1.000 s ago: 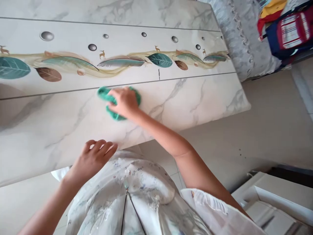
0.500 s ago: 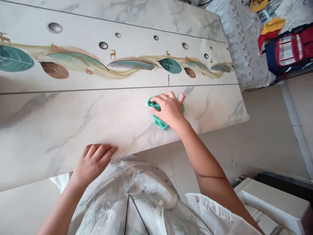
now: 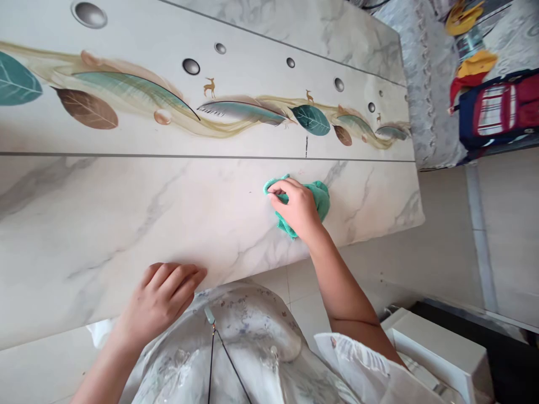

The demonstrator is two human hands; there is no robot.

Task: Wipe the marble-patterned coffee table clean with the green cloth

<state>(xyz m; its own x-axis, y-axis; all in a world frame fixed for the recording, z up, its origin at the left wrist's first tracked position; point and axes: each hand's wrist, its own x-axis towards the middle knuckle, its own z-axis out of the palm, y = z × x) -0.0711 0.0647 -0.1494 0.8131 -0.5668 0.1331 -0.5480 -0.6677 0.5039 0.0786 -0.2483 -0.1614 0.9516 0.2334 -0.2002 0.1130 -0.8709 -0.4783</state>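
A crumpled green cloth [image 3: 320, 197] lies on the marble-patterned tabletop [image 3: 138, 213], right of the middle. My right hand [image 3: 297, 206] is over it, thumb and fingers pinched together on its left part, while the rest bunches out to the right and below. At the table's near edge rests my left hand [image 3: 162, 294], its fingers curled and held together; its palm is hidden and I see nothing held in it. A short row of dark marks [image 3: 306, 146] stands just above the grey line, beyond the cloth.
The table's near edge runs close to my patterned white clothing [image 3: 248, 331], over which a pendant on a cord hangs. At the far right lie a red and navy bag [image 3: 499, 112] and yellow items. A white box [image 3: 446, 348] stands low at the right.
My right hand's fingers have drawn together into a pinch on the cloth, showing more of it on the right. The view has shifted slightly; my left hand stays at the edge.
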